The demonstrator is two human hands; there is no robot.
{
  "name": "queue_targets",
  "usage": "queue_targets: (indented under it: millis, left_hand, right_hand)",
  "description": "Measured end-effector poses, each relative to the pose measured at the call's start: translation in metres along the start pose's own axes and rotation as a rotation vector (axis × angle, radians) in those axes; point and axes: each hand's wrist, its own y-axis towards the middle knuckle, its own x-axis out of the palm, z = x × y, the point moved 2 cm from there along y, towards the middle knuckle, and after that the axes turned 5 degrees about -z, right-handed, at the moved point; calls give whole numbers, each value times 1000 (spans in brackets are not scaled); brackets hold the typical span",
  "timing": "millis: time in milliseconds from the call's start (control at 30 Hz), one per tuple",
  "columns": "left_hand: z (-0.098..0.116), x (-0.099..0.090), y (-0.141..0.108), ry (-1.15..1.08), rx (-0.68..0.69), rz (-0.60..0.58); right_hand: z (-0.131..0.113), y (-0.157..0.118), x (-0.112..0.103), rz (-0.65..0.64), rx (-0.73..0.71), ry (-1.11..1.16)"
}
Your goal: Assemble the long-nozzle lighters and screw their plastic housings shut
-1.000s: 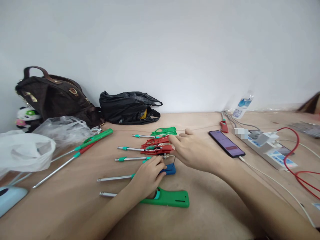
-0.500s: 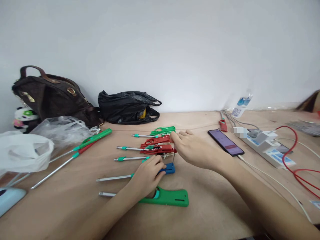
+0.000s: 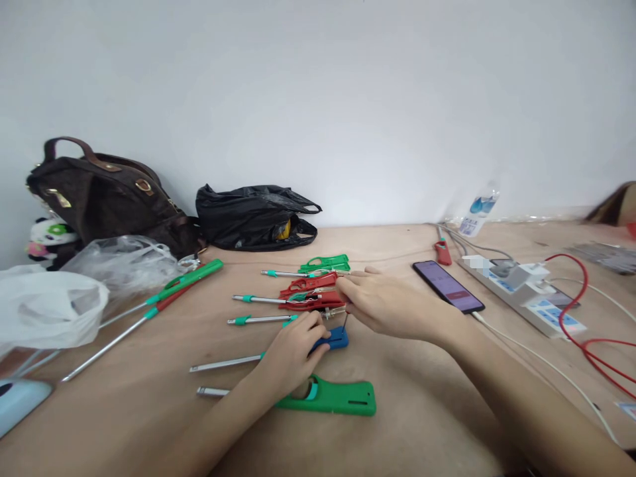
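With closed fingers my left hand (image 3: pixel 298 344) presses a blue long-nosed lighter (image 3: pixel 339 338) down on the table; its metal barrel points left. My right hand (image 3: pixel 380 298) grips a small screwdriver (image 3: pixel 345 322), whose handle is mostly hidden in the fingers. The thin shaft stands nearly upright, its tip at the right end of the blue handle. Nearer to me lies a whole green lighter (image 3: pixel 348 396), partly under my left forearm. Beyond my hands lie opened lighters: red handle halves (image 3: pixel 308 301) with wires and metal barrels, and a green half (image 3: pixel 332 262) behind them.
Two assembled lighters (image 3: pixel 191 278) lie crossed on the left, beside plastic bags (image 3: pixel 54 305). A dark backpack (image 3: pixel 119 199) and a black bag (image 3: pixel 248 215) stand by the wall. To the right are a phone (image 3: pixel 447 285), a power strip (image 3: pixel 517 298), cables and a bottle (image 3: pixel 479 212).
The view has shifted slightly. My right hand has turned a little around the screwdriver, covering more of its red handle. My left hand stays on the blue lighter.
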Motion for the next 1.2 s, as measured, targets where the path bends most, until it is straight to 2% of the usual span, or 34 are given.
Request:
queue_targets:
  millis: [167,333,433,633,833,1033,1200]
  left_hand:
    - [2,-2,1,-4,0,-2]
    - [1,-1,2,-42,24,11]
    - [-1,0,2,-75,25,5]
    - [-3,0,3,-97,31,4]
    - [-3,0,2,-97,30,-2]
    - [-3,0,1,-88,8,-15]
    - [-3,-1,1,-62,6,-28]
  right_hand:
    - [-2,9,-1,-7,94,-194]
    - [-4,3,1,68,50,-97]
    - [0,3,5,23,7,-85]
    - [6,13,9,7,76,-217]
    - [8,0,8,-17,23,-74]
    - [3,10,9,42,76,-243]
    - [0,9,8,58,61,-247]
